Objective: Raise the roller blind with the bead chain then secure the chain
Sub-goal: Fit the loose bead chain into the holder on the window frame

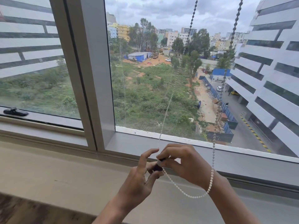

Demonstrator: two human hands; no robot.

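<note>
A white bead chain (168,102) hangs in two strands from above the frame and loops low behind my right wrist. Both hands meet over the window sill. My right hand (182,164) pinches the chain at a small white-and-dark clip piece (160,162). My left hand (142,173) holds the dark lower part of that piece from below, its index finger raised beside the chain. The roller blind itself is out of view above; the glass is uncovered.
A grey window frame post (90,78) divides two panes. A black window latch (15,111) sits on the left pane's lower rail. The beige sill (64,172) runs under my hands, with a wooden surface (24,210) at the bottom left.
</note>
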